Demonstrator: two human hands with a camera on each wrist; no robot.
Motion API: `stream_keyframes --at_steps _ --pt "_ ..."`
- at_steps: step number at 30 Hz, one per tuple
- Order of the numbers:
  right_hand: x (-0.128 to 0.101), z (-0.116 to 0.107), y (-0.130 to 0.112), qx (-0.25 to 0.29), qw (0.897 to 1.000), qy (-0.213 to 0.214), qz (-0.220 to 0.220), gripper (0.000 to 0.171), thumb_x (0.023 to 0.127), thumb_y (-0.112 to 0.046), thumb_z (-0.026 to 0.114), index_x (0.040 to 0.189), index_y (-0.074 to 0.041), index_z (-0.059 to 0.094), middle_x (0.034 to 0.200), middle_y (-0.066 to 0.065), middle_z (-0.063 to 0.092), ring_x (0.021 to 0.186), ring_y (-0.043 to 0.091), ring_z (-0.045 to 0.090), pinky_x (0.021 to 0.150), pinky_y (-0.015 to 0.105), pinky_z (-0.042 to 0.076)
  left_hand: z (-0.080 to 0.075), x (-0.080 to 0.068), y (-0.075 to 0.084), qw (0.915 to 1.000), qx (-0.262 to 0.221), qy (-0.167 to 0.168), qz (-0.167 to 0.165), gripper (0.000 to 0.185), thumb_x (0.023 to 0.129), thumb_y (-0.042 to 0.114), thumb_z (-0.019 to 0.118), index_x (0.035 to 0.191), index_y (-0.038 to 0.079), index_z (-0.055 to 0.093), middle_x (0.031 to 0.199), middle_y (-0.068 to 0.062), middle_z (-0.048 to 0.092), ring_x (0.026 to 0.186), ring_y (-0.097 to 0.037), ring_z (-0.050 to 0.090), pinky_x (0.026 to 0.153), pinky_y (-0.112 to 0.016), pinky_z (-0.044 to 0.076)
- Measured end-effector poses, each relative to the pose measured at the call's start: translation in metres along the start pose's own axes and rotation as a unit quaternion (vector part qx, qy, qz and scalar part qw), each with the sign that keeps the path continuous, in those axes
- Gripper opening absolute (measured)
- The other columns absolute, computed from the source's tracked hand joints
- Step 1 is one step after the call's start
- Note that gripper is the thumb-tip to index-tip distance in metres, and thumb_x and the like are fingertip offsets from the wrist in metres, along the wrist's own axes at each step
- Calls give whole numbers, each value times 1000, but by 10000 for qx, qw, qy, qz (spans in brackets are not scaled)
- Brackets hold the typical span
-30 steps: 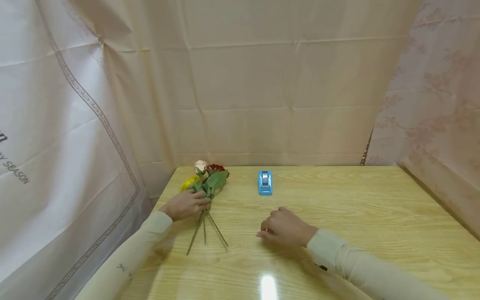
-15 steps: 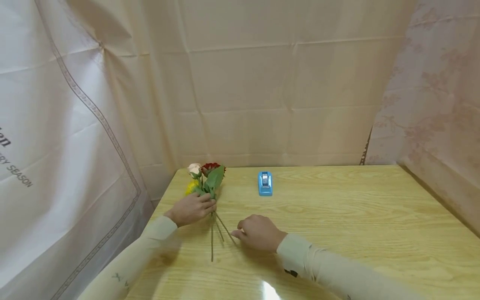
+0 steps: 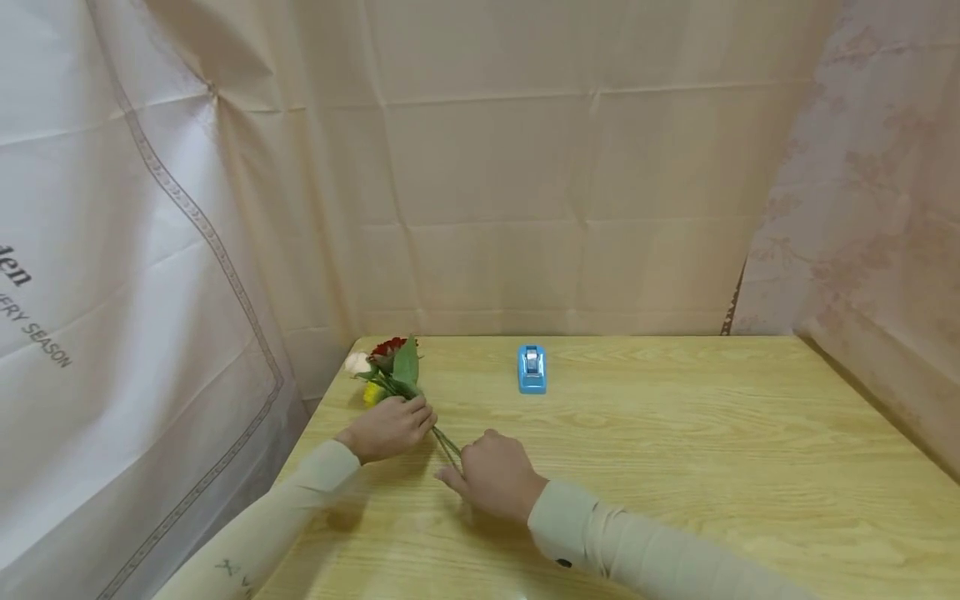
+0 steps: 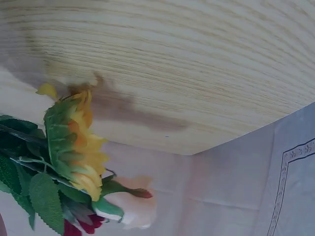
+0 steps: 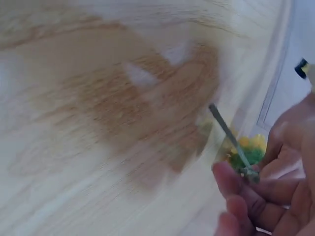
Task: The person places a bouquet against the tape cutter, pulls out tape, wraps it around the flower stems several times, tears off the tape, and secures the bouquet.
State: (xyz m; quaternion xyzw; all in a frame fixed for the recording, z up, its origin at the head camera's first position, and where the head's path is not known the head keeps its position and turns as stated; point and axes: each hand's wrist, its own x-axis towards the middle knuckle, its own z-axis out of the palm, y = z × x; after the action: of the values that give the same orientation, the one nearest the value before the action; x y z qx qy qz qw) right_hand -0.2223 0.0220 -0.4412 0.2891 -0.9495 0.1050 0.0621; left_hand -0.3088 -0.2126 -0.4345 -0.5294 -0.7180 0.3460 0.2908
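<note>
My left hand (image 3: 392, 429) grips a small bunch of flowers just below the heads, its fingers curled round the stems (image 3: 447, 444). A dark red flower (image 3: 388, 350), a pale rose (image 3: 357, 363) and a yellow sunflower (image 4: 81, 142) point to the far left, with green leaves (image 3: 406, 362) among them. Lower down, my right hand (image 3: 495, 477) holds the stems near their ends, thumb toward me; its fingers partly hide them. One stem end (image 5: 227, 132) juts out past curled fingers in the right wrist view.
A blue tape dispenser (image 3: 532, 370) stands toward the back of the wood-grain table (image 3: 675, 417). Cloth sheets hang behind (image 3: 480, 167) and on both sides, close to the table's edges.
My right hand has moved left and taken hold of the stems. The bunch has turned, its heads swinging left and its stem ends toward my right hand. The tape dispenser stays put.
</note>
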Motion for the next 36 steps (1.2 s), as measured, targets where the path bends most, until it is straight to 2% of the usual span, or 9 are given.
stream_keyframes --at_steps 3,6,9,13,17,24,27,31,36 --pt "-1 1 -3 -595 9979 228 -68 55 102 -43 63 55 -18 52 51 -6 43 51 9 45 40 26 40 -3 0 1 9999 -103 45 -15 27 94 23 76 117 11 73 108 -1 72 98 -16 62 65 -22 50" --pt "-1 2 -1 -646 9977 180 -30 42 100 -30 68 61 -14 59 54 -5 48 50 7 44 43 26 44 -5 0 2 9998 -173 136 7 24 94 22 76 115 11 73 106 -1 73 97 -16 62 65 -22 50" --pt "-1 1 2 -258 9996 61 87 33 99 -21 69 69 -10 66 57 -4 51 48 6 46 44 23 45 -6 2 3 9995 -197 233 4 23 94 23 75 113 11 73 103 -1 73 95 -16 62 63 -22 49" --pt "-1 2 6 344 9993 36 165 32 99 -15 69 68 -8 65 56 -3 50 45 6 45 42 20 41 -7 2 5 9994 -228 275 -38 22 95 23 74 112 10 73 101 -1 72 93 -16 61 61 -23 48" --pt "-2 2 7 655 9977 52 178 31 99 -11 68 68 -8 64 57 -4 48 47 5 43 44 19 40 -9 1 6 9993 -243 288 -63 23 94 22 76 113 10 73 102 -2 72 93 -17 60 63 -23 49" --pt "-5 0 10 1804 9832 26 268 47 98 -24 72 55 -12 57 44 -9 40 38 2 34 40 18 33 -12 0 8 9990 -263 316 -161 24 93 22 78 114 11 74 103 -1 70 94 -16 61 66 -22 52" --pt "-6 1 12 1655 9856 -13 334 40 95 -17 74 59 -12 59 48 -8 44 41 2 36 40 17 33 -15 0 9 9990 -239 308 -210 26 92 22 80 115 11 74 103 -1 70 94 -16 61 66 -21 52" --pt "-7 1 14 1284 9910 3 372 30 93 -3 68 65 -9 61 55 -5 47 44 4 38 41 17 34 -17 1 10 9990 -243 281 -248 27 92 21 80 115 10 74 103 -1 68 93 -15 61 65 -20 52" --pt "-9 1 15 787 9968 48 113 24 92 -1 68 69 -5 66 57 -3 50 46 5 41 41 18 36 -18 2 13 9987 -326 102 -375 25 95 20 77 117 9 74 104 -2 69 93 -16 62 65 -21 53"
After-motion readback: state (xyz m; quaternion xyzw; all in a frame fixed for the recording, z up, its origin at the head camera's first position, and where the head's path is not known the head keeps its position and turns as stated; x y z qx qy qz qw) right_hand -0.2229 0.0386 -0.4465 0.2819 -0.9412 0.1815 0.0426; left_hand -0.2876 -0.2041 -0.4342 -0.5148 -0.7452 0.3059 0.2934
